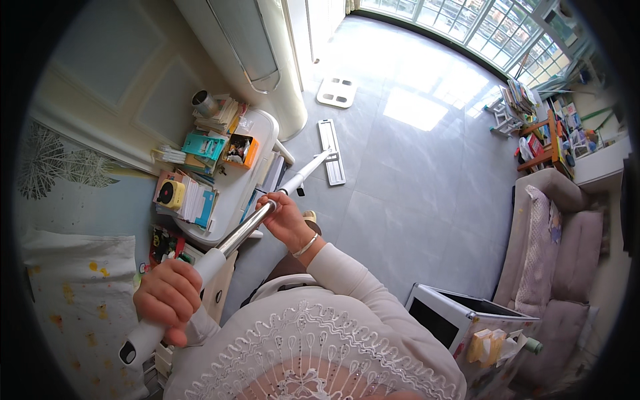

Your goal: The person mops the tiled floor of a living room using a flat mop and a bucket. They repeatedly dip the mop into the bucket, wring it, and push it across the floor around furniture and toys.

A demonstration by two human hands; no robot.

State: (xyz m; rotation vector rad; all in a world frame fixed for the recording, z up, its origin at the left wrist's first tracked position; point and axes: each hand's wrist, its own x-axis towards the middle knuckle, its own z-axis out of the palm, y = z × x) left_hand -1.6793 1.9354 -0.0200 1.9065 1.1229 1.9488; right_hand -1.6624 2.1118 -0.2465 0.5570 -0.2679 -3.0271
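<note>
A flat mop with a white and metal pole (237, 235) slants from lower left toward the middle of the floor. My left hand (169, 297) is wrapped round the thick white grip near the pole's end. Farther up, my right hand (285, 219), with a bracelet at the wrist, closes its fingers round the pole where the metal part meets the white part. The long narrow white mop head (331, 163) lies on the grey tiles. Its underside is hidden.
To the left stands a white desk (268, 133) with books, an orange box (252, 151) and a yellow gadget (171, 194). A flat white scale-like thing (337, 93) lies beyond the mop head. At right are a sofa (579, 253), a white-framed cabinet (437, 313) and a cluttered shelf.
</note>
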